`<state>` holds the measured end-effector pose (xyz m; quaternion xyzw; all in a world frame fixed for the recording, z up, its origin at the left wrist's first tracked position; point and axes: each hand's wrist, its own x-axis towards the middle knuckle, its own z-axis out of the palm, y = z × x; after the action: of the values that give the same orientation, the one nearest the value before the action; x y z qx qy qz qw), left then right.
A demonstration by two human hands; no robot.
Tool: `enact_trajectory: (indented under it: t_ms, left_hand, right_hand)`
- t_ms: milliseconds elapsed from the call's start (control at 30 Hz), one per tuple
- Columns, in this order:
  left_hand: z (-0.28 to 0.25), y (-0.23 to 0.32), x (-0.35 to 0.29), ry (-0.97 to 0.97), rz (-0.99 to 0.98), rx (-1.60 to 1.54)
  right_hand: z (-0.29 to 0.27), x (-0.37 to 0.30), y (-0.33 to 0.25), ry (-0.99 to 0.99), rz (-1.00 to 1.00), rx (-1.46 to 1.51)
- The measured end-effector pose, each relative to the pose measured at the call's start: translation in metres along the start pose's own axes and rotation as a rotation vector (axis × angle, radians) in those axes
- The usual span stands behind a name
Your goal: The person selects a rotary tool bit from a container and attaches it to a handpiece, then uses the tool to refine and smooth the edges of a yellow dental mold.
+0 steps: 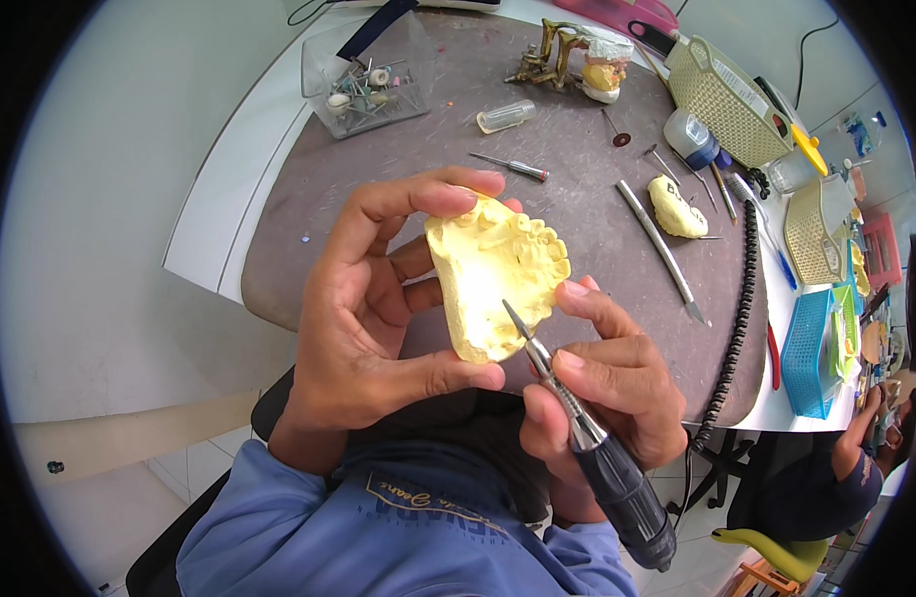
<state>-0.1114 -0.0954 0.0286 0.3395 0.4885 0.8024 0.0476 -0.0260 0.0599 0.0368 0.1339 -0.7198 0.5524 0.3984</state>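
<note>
Your left hand [350,308] is curled half open, gripping the yellow cast [468,269] by its edges above the tabletop [304,224]. Your right hand [627,383] is closed pen-style around the handpiece [617,483], its tip touching or just beside the cast.

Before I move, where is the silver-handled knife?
In the head view, the silver-handled knife lies on the grey-brown tabletop right of centre, just left of the small yellow plaster piece and beyond the right hand.
</note>
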Motion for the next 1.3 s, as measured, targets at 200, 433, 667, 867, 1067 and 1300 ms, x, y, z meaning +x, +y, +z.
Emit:
enact_trajectory:
  t_ms: [200, 433, 667, 867, 1067, 1300]
  left_hand:
    - [-0.0001, 0.0002, 0.0005, -0.003, -0.005, 0.002]
    - [0.0000, 0.0000, 0.0003, 0.006, -0.005, -0.008]
    - [0.0008, 0.0003, 0.0007, 0.006, -0.004, -0.004]
    - [0.0013, 0.0031, 0.0005, -0.005, -0.020, -0.007]
    - [0.0021, 0.0047, 0.0008, 0.008, -0.030, -0.020]
    - [0.0002, 0.0040, -0.0002, 0.005, -0.025, -0.034]
  right_hand:
    - [0.0019, -0.0022, 0.0005, 0.038, 0.004, 0.027]
    - [-0.0013, 0.0000, -0.0011, -0.012, 0.004, -0.003]
    - [0.0020, -0.0027, -0.0010, 0.028, 0.023, 0.040]
    - [-0.0007, -0.0051, -0.0030, 0.056, 0.051, 0.114]
    - [-0.0014, -0.0018, -0.0012, 0.046, 0.017, 0.095]
    - [-0.0011, -0.0010, -0.0033, 0.006, 0.035, 0.038]
